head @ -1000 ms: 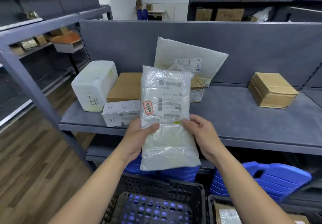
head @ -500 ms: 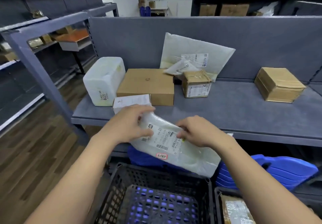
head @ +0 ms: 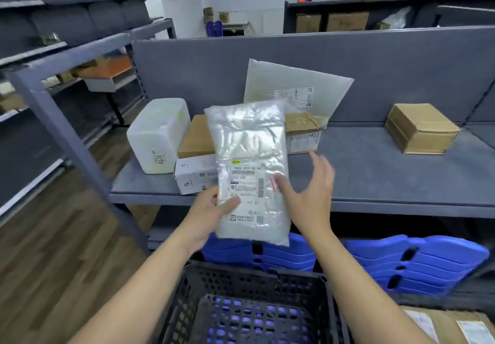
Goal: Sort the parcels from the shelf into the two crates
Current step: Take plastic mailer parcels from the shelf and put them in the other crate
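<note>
I hold a clear plastic parcel [head: 250, 156] upright in front of the grey shelf [head: 375, 180], label facing me. My left hand [head: 211, 209] grips its lower left edge, thumb on the front. My right hand [head: 308, 191] is spread, with its thumb touching the parcel's right edge and the fingers apart. A black perforated crate [head: 254, 284] stands below my arms. A second crate at the lower right holds a brown parcel [head: 452, 325]. On the shelf lie a white block [head: 158, 134], a white carton [head: 195, 177], brown boxes [head: 197, 137] and a white flat mailer [head: 297, 86].
A taped brown box [head: 420, 128] sits alone at the shelf's right. Stacked blue folded crates [head: 412, 263] lie under the shelf. The shelf's grey post [head: 67, 140] rises at the left, over a wood floor. More shelving with cartons stands behind.
The parcel went from upright to tipped flat and low, then back upright with the label turned the other way up. My right hand has loosened from a grip to spread fingers.
</note>
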A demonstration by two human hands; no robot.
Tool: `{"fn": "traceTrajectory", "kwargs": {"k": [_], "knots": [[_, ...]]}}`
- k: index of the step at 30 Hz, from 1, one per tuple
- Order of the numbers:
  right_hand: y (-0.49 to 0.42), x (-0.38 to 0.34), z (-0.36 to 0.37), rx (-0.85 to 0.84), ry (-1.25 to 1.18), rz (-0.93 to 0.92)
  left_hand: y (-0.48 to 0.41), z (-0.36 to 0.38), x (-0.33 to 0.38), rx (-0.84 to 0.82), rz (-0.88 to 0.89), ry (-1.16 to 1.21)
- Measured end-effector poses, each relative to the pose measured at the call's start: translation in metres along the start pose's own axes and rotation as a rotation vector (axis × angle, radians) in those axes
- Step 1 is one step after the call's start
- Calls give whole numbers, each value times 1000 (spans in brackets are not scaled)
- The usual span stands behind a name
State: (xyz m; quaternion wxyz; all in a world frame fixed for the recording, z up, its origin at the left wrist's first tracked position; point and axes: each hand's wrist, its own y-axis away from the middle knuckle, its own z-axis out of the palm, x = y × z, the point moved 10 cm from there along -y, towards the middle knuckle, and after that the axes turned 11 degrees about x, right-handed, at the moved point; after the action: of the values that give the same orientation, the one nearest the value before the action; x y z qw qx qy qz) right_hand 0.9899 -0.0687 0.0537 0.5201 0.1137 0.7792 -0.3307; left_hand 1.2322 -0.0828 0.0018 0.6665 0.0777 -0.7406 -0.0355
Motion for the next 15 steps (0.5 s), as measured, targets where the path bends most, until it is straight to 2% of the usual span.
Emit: {"fn": "traceTrajectory", "kwargs": {"k": [1,2,3,7,15], "knots": [[11,25,17,-155,-194,320,3,2,-8,17,-19,103],[26,39,33,-277,-374,554,6,5,-14,23,-15,149],[34,44,41,-336,-473,649,8,8,-17,22,-4,161],[34,43,36,-324,-434,577,10,7,-23,21,9,148],[25,19,39,-446,-470,470,7,-13,-10,82,73,117]]}}
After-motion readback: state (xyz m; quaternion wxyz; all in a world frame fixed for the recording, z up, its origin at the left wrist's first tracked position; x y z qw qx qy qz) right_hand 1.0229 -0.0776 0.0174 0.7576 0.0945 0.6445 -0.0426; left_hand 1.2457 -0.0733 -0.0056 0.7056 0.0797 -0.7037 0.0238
